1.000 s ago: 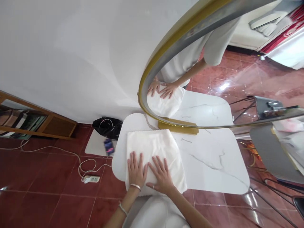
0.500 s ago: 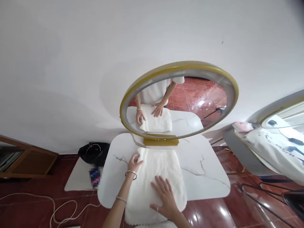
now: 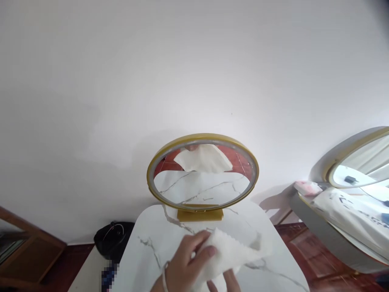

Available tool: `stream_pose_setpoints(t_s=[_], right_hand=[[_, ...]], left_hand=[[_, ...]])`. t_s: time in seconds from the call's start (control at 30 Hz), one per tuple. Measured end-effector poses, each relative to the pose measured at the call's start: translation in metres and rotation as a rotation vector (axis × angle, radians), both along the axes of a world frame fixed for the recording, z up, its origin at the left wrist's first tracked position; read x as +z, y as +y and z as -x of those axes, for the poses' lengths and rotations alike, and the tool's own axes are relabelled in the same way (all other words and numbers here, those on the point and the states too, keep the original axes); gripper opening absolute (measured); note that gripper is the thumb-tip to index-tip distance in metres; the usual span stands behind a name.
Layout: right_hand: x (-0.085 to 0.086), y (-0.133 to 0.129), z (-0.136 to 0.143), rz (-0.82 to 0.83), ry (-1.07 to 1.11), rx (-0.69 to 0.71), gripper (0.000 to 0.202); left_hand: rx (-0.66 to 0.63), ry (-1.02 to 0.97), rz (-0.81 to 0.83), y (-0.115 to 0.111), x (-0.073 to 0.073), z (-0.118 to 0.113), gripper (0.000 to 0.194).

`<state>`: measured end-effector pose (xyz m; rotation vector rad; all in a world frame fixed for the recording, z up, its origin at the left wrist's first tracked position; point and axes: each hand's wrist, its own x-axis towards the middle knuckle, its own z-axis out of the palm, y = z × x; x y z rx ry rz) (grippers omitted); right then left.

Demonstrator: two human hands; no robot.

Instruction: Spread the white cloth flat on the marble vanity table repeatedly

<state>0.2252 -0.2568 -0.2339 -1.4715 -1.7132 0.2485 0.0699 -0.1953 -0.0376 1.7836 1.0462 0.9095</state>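
A soft white cloth [image 3: 232,252] with a scalloped edge is off the table, bunched and folded over, its right end blurred by motion. My left hand [image 3: 186,263], a bangle at its wrist, pinches the cloth between thumb and fingers. Low in the view, my right hand [image 3: 231,280] is at the cloth's underside. Only part of its fingers shows, against the fabric; the rest is covered or out of frame. Below both hands lies the white marble-patterned table [image 3: 146,231]. An oval gold-framed mirror [image 3: 203,137] on it reflects the raised cloth.
The mirror's gold base [image 3: 199,215] stands at the table's back, near the white wall [image 3: 194,73]. On the right, a second table [image 3: 328,239] holds a white printed bag [image 3: 349,209], a pink-and-white packet [image 3: 307,187] and another mirror [image 3: 358,150]. A black bag [image 3: 112,239] lies left.
The cloth lay flat on the table under my hands; now it is lifted and folded in them. My left hand has closed on it. The view has tilted upward.
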Motion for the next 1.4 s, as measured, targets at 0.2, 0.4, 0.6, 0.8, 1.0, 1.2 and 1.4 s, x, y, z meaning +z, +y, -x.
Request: stream_pose_setpoints(t_s=[0.2,0.4,0.6,0.8,1.0,1.2,1.4], right_hand=[[0.199,0.097,-0.031,-0.405,0.386,-0.081,0.039],[0.329,0.187,-0.031,-0.547,0.567,0.046,0.056],[0.307,0.218,-0.034,-0.656,-0.049,-0.309,0.04],[0.285,0.23,-0.06,-0.673,-0.178,-0.452,0.041],[0.237,0.22,-0.097,-0.64,0.04,-0.637,0.042],[0.229,0.215,-0.093,-0.758,-0.132,-0.612,0.048],[0.283,0.234,-0.038,-0.813,-0.432,-0.313,0.05]], left_hand=[[0.248,-0.188,-0.474,0.076,0.153,0.008,0.026],[0.534,-0.095,-0.599,0.174,0.187,0.009,0.021],[0.605,0.333,-1.031,0.187,0.155,0.006,0.029],[0.275,0.658,-1.23,0.183,0.146,-0.023,0.047],[0.145,0.763,-1.436,0.191,0.148,-0.104,0.034],[0.05,0.677,-1.457,0.197,0.146,-0.133,0.025],[0.265,0.293,-1.278,0.205,0.144,-0.046,0.026]])
